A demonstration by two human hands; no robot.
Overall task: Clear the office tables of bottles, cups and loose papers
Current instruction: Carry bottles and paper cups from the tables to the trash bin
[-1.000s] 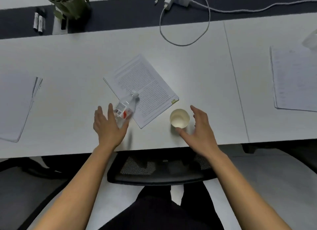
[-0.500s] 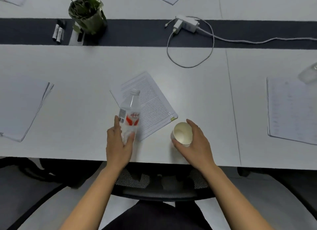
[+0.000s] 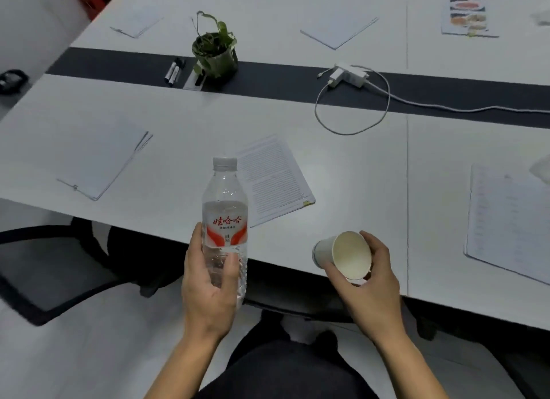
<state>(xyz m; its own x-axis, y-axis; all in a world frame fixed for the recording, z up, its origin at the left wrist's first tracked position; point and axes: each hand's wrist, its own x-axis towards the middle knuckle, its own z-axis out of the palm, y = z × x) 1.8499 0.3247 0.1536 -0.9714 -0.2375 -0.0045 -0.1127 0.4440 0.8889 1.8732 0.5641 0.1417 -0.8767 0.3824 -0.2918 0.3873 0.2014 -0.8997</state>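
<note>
My left hand [image 3: 208, 291] grips the lower part of a clear plastic water bottle [image 3: 224, 208] with a red and white label, held upright over the near table edge. My right hand [image 3: 369, 282] holds a white paper cup [image 3: 345, 254] tilted on its side, mouth toward me, also above the near edge. A printed sheet [image 3: 273, 178] lies on the white table [image 3: 342, 166] just behind the bottle. More papers lie at the left [image 3: 101, 157] and at the right [image 3: 512, 220].
A potted plant [image 3: 215, 51], two markers [image 3: 173, 71] and a white charger with a looped cable [image 3: 348, 77] sit on the dark centre strip. Further papers [image 3: 339, 30] and a colour leaflet [image 3: 468, 17] lie on the far table. Black chairs [image 3: 44, 267] stand below the near edge.
Both hands closed round the bottle and the cup, then lifted them off the table and drew them back toward me. The cup is now tilted. The view has lifted to show the far table.
</note>
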